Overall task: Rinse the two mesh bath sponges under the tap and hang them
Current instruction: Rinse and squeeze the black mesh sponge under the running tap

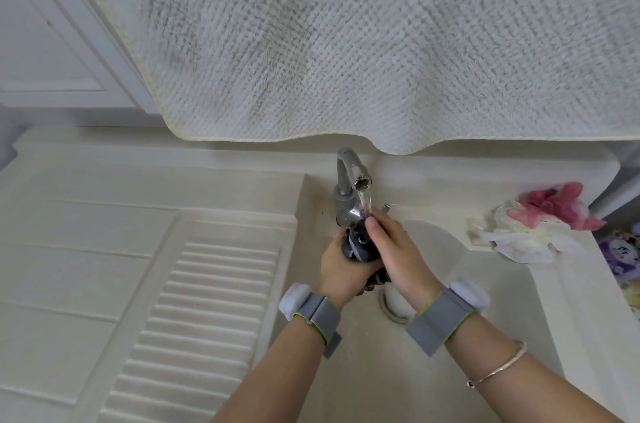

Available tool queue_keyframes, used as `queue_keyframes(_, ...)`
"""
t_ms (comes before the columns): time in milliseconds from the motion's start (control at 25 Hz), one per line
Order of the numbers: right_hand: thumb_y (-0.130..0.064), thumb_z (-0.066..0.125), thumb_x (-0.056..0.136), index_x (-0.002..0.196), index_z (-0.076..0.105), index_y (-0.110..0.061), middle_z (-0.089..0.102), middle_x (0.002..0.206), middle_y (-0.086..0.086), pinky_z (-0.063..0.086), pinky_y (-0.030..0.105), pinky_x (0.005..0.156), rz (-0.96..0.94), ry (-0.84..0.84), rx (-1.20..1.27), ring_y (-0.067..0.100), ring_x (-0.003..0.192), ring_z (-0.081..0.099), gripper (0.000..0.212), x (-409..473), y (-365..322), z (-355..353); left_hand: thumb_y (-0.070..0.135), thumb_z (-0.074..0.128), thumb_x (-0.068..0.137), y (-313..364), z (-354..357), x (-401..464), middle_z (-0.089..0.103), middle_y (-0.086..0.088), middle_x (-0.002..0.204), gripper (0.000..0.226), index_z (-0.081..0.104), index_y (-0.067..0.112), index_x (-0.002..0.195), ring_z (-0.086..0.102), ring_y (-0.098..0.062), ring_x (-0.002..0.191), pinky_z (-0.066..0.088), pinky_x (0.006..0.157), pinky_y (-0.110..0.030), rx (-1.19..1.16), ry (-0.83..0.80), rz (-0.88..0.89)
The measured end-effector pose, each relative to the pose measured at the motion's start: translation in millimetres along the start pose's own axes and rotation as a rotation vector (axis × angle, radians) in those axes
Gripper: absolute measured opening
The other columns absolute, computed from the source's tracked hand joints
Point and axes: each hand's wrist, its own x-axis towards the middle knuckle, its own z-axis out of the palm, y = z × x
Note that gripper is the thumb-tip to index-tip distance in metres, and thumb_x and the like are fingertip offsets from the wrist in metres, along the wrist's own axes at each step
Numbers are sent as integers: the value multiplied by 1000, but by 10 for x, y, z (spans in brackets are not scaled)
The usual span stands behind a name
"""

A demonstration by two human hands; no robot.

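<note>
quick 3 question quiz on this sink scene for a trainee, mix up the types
1. True or false: water is running from the tap.
2. Which sponge is under the stream? A) dark sponge B) pink and white sponge
3. Fill in: the pink and white sponge lies on the sink's ___ ledge.

Key: 1 true. 2 A, squeezed between the left hand and right hand. 3 right.

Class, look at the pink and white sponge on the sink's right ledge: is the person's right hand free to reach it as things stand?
Probably not yet. The right hand and the left hand are squeezing the dark sponge under the tap. The path to the pink and white sponge looks unobstructed once it lets go.
</note>
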Motion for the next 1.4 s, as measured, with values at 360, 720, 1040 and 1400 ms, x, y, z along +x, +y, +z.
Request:
queue_keyframes(360,-40,47,95,107,59,-18,65,106,5,42,32,84,95,-61,-274,25,104,57,28,63,-135,17,20,47,92,224,133,-7,66,-8,90,17,62,12,94,66,-28,89,41,63,-27,647,31,-10)
queue_keyframes(720,-28,36,101,109,60,0,62,110,22,36,32,77,183,-108,-393,35,105,57,37,118,-158,72,22,49,92,283,127,-89,68,-12,105,21,60,9,106,63,-32,100,39,70,-27,732,11,22)
queue_keyframes(1040,-27,51,95,84,66,-5,68,97,24,48,45,88,374,106,87,38,97,63,29,213,-78,-72,41,83,59,103,-141,-156,36,12,133,107,22,40,147,36,0,118,31,99,-18,318,-210,118)
queue_keyframes(1400,-44,66,83,147,27,-26,46,138,3,51,38,92,370,-48,176,20,116,53,77,48,-84,-146,37,72,64,-25,-172,-49,67,9,78,39,63,15,96,63,-3,70,46,63,-17,344,-51,130)
